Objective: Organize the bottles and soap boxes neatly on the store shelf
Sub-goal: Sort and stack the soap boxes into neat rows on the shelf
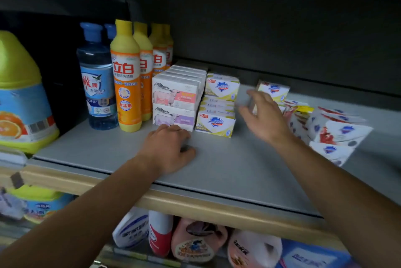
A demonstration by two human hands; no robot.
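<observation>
Grey shelf (217,170) spans mid-frame. Left hand (167,148) rests on it at centre, fingers loosely curled, empty, knuckles touching the stacked sheep-print soap boxes (175,94). Right hand (264,116), blurred, fingers spread, hovers right of the yellow soap boxes (219,103). Red-and-white soap boxes (332,131) lie tumbled at right. Yellow bottles (127,77) and blue bottle (97,77) stand upper left.

Shelf (227,168) deck was matt grey, smooth, with a wood-look front edge (195,204). Yellow detergent bottles (125,77) were glossy plastic; blue-capped bottle (97,77) was clear plastic with a glossy label. Sheep-print soap boxes (175,94) looked like matt cardboard. Red-and-white soap packs (334,131) were blurred, possibly glossy film wrap.
</observation>
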